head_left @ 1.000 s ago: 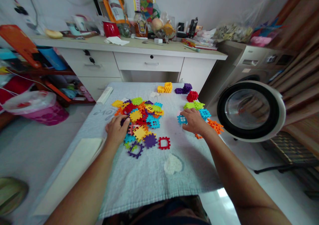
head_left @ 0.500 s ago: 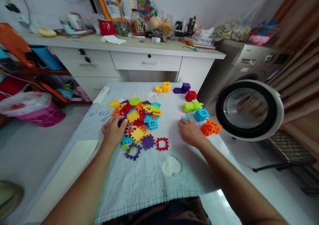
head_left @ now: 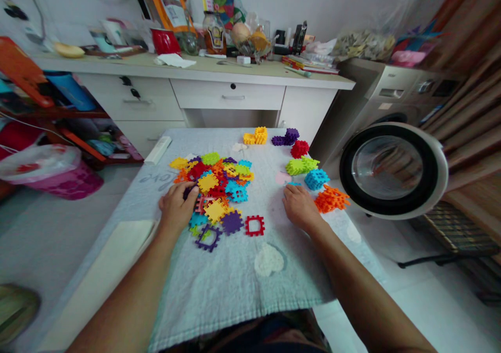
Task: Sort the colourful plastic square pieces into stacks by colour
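A heap of flat plastic interlocking tiles (head_left: pixel 223 181) in many colours lies on the pale blue cloth (head_left: pixel 235 290) that covers the small table. My left hand (head_left: pixel 177 208) rests at the heap's left edge, thumb and fingers curled round a dark purple tile (head_left: pixel 190 191). My right hand (head_left: pixel 299 208) lies flat on the cloth, fingertips on a blue tile (head_left: pixel 293 184) that is mostly hidden. Just right of it sit an orange cluster (head_left: pixel 331 199) and a blue cluster (head_left: pixel 316 179). Beyond are green (head_left: pixel 301 165), red (head_left: pixel 300 148), purple (head_left: pixel 287 136) and yellow (head_left: pixel 256 135) clusters.
A red frame tile (head_left: pixel 254 225) and a purple frame tile (head_left: pixel 207 237) lie loose near me. A white remote (head_left: pixel 158 149) lies at the table's far left. A washing machine door (head_left: pixel 393 169) stands open to the right. A cluttered white desk (head_left: pixel 235 74) stands behind.
My right hand has drawn back toward me from the blue and orange clusters, sliding the blue tile with it. My left hand has stayed at the heap's edge.
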Tool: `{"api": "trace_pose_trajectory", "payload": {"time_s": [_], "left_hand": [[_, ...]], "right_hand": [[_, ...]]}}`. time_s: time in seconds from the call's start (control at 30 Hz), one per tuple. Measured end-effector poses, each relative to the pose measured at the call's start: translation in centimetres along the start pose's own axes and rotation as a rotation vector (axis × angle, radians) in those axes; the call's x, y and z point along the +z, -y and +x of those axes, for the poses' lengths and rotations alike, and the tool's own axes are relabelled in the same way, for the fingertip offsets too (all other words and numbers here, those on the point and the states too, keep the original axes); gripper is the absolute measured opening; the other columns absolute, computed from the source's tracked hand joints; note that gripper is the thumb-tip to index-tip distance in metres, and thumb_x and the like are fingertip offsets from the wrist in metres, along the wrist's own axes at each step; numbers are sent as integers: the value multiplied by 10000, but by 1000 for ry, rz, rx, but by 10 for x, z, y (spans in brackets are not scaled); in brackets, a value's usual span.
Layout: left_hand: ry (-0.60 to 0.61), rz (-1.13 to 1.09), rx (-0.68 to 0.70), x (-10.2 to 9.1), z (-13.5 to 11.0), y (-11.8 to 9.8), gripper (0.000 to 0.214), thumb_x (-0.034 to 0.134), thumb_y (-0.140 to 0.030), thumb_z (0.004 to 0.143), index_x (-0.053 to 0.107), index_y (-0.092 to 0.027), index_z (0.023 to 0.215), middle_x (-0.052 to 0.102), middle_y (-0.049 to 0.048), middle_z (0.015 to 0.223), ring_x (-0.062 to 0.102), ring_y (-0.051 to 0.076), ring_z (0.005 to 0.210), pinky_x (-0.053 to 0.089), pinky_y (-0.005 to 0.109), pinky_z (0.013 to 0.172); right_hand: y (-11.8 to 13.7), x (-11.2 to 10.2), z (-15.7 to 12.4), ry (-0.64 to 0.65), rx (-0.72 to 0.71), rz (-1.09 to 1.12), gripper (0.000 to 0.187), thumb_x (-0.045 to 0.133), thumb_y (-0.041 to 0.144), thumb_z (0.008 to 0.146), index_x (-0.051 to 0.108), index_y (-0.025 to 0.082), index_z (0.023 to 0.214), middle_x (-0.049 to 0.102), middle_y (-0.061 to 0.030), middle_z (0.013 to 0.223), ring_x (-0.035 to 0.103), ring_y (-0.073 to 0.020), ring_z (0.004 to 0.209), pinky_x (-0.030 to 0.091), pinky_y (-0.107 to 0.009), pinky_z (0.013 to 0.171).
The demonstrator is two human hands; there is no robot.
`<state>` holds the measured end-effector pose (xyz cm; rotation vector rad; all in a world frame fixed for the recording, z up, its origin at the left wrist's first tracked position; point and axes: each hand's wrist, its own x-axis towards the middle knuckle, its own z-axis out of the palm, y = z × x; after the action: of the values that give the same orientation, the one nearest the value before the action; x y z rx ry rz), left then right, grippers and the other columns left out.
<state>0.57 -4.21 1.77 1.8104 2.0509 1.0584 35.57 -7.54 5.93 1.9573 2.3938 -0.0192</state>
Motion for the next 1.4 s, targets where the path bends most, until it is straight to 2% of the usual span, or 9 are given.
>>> {"api": "trace_pose_trajectory", "payload": {"time_s": [0.13,0.27,0.47,0.67,0.73,0.87,1.0,1.23,1.4], "left_hand": [[4,10,-4,-1,0,-1,393,460,-493,897,691,-237,1086,678,81,1216,588,276,1186,414,463,1067],[0,10,-2,0,0,-1,393,458,-494,901,689,-238,1088,679,83,1215,589,275,1186,410,460,1073],[8,2,-7,0,1,1,384,461,-496,898,686,-246,1084,672,77,1232,579,271,1211,402,455,1084],[7,3,-3,1,0,1,384,459,-495,903,683,-249,1095,671,74,1234,582,270,1198,406,461,1078],[3,2,3,1,0,2,384,459,-495,904,683,-250,1097,672,73,1234,575,270,1209,401,461,1084],[-3,5,3,2,1,3,400,452,-507,902,683,-245,1097,670,80,1240,569,275,1223,398,462,1088],[4,11,13,1,1,3,402,445,-506,905,680,-244,1098,671,83,1244,569,279,1223,400,467,1085],[5,21,6,1,1,3,388,450,-507,907,678,-254,1092,671,73,1241,572,273,1222,405,456,1086],[9,14,-1,1,2,4,398,450,-511,902,681,-248,1091,668,79,1240,571,278,1228,400,467,1092]], "right_hand": [[-1,-1,0,-1,21,-26,308,389,187,995,682,122,1061,664,-164,1184,579,-268,1059,402,-382,932],[4,-1,0,14,18,-31,341,347,182,1010,684,138,1042,678,-143,1161,594,-263,1040,412,-369,873],[7,-2,-2,20,85,-4,331,363,193,1004,681,137,1075,679,-151,1160,600,-276,1043,419,-387,868],[8,0,1,-61,53,-11,334,418,276,1002,641,151,1216,550,-158,1416,494,-319,1200,388,-434,971],[8,1,2,-69,29,-3,356,415,304,1009,621,152,1255,529,-149,1445,458,-328,1243,371,-449,999],[6,1,2,-50,44,-8,337,399,313,1015,651,155,1174,623,-145,1313,453,-345,1252,360,-474,998],[3,1,-2,-47,93,-7,311,420,314,1007,663,161,1128,652,-155,1258,484,-333,1228,366,-463,977],[5,-2,-8,-9,160,2,317,412,309,1008,665,155,1122,667,-157,1223,572,-310,1129,429,-407,885],[4,-4,-8,-1,181,-4,312,417,296,1004,659,152,1139,657,-167,1250,592,-297,1133,437,-392,889]]}}
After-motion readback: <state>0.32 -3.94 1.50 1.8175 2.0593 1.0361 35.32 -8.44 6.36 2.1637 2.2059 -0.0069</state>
